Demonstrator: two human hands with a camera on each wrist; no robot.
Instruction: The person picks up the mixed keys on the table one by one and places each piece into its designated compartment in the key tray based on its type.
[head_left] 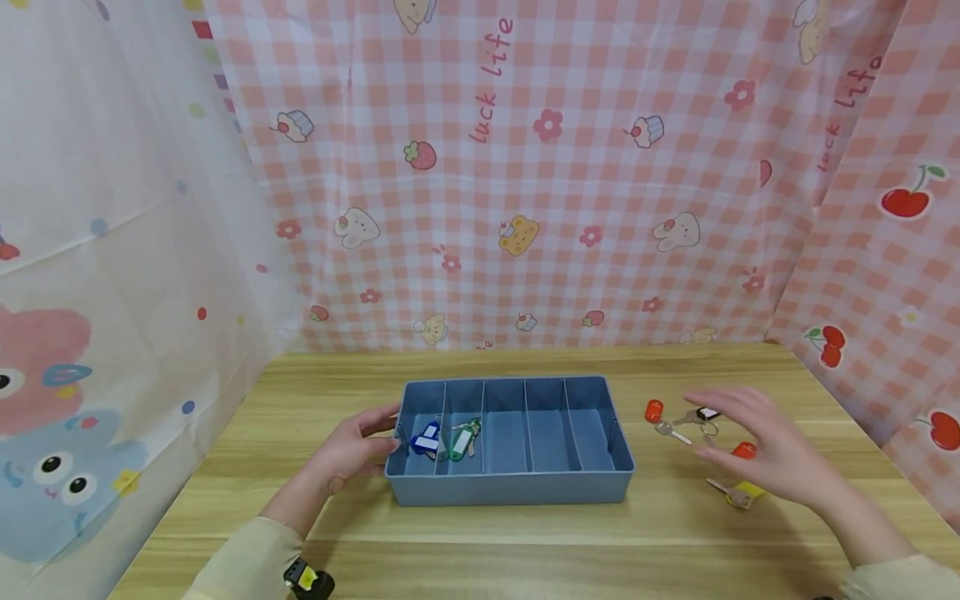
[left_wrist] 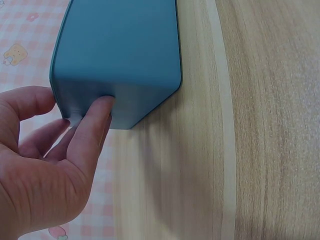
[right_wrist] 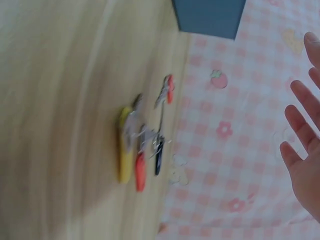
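A blue-grey divided box [head_left: 510, 489] stands on the table. My left hand [head_left: 354, 450] holds its left end, thumb at the rim and fingers on the outer end wall [left_wrist: 137, 95]. Keys with blue tags [head_left: 426, 439] lie in the leftmost compartment. Green-tagged keys [head_left: 463, 442] lie in the second one. To the right of the box my right hand [head_left: 780, 450] hovers, fingers spread and holding nothing, above loose tagged keys. Among these are an orange tag [head_left: 654, 410], a black tag [head_left: 707, 413], another orange tag [right_wrist: 140, 172] and a yellow tag [right_wrist: 124, 155].
The wooden table [head_left: 480, 550] backs onto a pink checked cloth [head_left: 465, 192]. A white printed cloth [head_left: 150, 208] hangs at the left, and more pink cloth [head_left: 885, 275] at the right. The box's other three compartments show bare floors.
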